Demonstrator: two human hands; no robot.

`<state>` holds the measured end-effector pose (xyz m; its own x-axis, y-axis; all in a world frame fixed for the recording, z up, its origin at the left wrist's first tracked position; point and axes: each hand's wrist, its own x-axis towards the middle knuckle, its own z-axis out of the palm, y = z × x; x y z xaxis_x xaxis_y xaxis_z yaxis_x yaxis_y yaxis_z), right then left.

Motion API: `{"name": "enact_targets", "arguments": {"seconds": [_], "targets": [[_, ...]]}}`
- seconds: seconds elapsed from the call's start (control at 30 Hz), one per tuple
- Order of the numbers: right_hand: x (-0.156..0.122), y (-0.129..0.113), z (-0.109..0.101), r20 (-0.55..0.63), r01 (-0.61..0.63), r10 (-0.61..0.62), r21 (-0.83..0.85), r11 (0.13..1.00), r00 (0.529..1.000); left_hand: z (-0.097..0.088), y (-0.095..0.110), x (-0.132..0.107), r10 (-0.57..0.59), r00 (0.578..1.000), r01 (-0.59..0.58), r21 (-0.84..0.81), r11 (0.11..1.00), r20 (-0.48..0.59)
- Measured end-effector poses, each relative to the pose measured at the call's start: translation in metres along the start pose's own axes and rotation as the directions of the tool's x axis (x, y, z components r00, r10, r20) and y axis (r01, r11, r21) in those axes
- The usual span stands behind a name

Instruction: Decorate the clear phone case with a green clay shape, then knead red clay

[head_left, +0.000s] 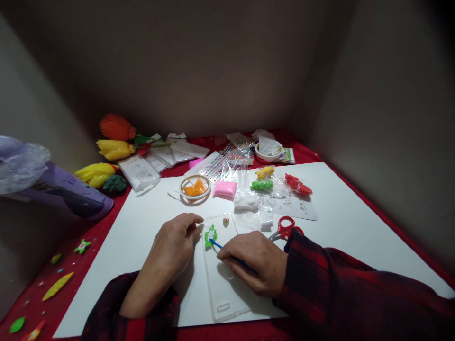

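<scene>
A clear phone case [224,289] lies on a white sheet [341,222]. A green clay leaf [210,235] and a small round bead [226,219] sit on the case's upper part. My right hand [256,267] pinches a thin blue tool [215,244] whose tip touches the green leaf. My left hand [172,251] rests on the sheet, fingers curled against the case's left edge near the leaf.
Red scissors [284,228] lie right of the case. Bags of clay sit behind: orange [195,188], pink [225,188], white [246,202], green [262,184], red [297,185]. Sticker sheets [227,161], paper flowers [113,149] and a purple object [64,189] stand at the back left.
</scene>
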<state>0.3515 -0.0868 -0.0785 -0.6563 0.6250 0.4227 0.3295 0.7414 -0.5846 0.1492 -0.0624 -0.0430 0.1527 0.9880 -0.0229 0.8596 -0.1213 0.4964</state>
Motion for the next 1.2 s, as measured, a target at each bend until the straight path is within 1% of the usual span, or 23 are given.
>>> {"name": "enact_targets", "arguments": {"seconds": [0.3, 0.63, 0.73, 0.87, 1.2], "targets": [[-0.0017, -0.0017, -0.0019, -0.103, 0.025, -0.021, 0.038, 0.999, 0.994, 0.0015, -0.0019, 0.0013, 0.003, 1.000, -0.003, -0.002, 1.000, -0.009], [0.0006, -0.0003, 0.0001, -0.040, 0.033, -0.031, 0.050, 0.998, 0.999, 0.0003, -0.0023, -0.0003, -0.010, 1.000, 0.010, -0.005, 1.000, -0.001], [0.0002, 0.0005, 0.0008, -0.034, 0.017, -0.015, 0.041, 0.999, 0.999, 0.0004, -0.0015, 0.0003, -0.018, 1.000, 0.018, 0.001, 1.000, 0.001], [-0.0001, 0.0000, 0.0004, -0.036, -0.010, 0.012, 0.035, 0.999, 0.999, 0.0010, -0.0017, 0.0009, -0.013, 1.000, 0.013, -0.014, 1.000, 0.002], [-0.0009, -0.0018, -0.0014, -0.074, -0.003, 0.007, 0.053, 0.999, 0.997, 0.0019, -0.0037, 0.0001, 0.001, 1.000, -0.002, -0.027, 1.000, -0.008]]}}
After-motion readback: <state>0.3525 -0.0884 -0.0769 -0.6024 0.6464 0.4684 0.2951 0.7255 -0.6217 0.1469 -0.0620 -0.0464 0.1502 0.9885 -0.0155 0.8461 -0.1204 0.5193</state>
